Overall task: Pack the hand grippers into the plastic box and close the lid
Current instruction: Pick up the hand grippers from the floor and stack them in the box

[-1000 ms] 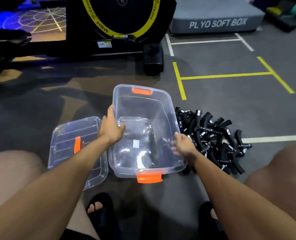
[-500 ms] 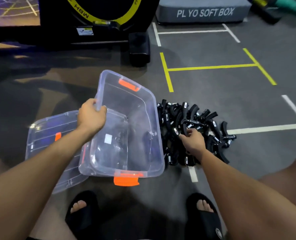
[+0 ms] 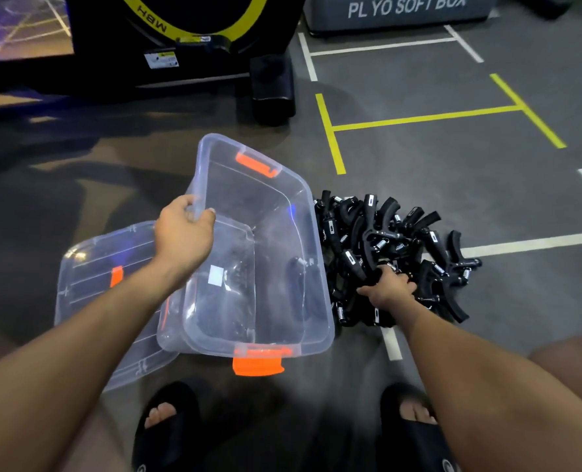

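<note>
Tilted further toward the black spring-loaded hand grippers [image 3: 390,253], clear plastic box with orange latches [image 3: 276,267], gripped at its rim by left hand [image 3: 184,235]. Right hand [image 3: 386,289] curled into the pile, clutching grippers. Clear lid [image 3: 92,277] flat beside, partly beneath. "PL YO SOFT BOX" on grey foam block [image 3: 405,10]; "MBH" on black-and-yellow machine [image 3: 180,32].

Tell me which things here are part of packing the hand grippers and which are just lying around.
Part of the job:
plastic box, tilted, held by the left hand
lid on the floor
pile of hand grippers, gripped by the right hand

Lying about:
exercise machine
plyo soft box
</note>
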